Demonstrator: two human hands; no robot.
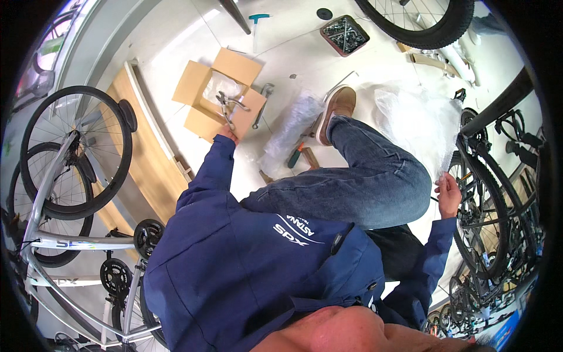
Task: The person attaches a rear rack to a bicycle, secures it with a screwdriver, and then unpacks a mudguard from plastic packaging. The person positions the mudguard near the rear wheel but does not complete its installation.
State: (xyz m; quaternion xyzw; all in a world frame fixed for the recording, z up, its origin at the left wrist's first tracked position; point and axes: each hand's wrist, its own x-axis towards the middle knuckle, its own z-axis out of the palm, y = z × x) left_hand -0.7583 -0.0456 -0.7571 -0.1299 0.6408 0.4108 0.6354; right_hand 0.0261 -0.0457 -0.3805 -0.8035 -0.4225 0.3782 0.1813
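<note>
My left hand [229,134] is closed at the near side of an open cardboard box [196,81], its fingertips partly hidden. It lies against the flaps and the lower handle end of metal pliers [223,102]; which of these it grips I cannot make out. The pliers lie across the box opening, handles spread, over a clear plastic bag [220,86]. To the right, my right hand [449,195] pinches the lower edge of a crumpled clear plastic sheet [417,114], which spreads over the floor beside my bent knee.
Beside the box lies a wrench [263,105]. Bubble wrap [291,126] and a green-handled screwdriver [296,155] lie near my shoe [338,111]. Farther off are a teal T-handle hex key [255,26] and a tray of small metal parts [345,50]. Bicycles [76,152] stand at both sides.
</note>
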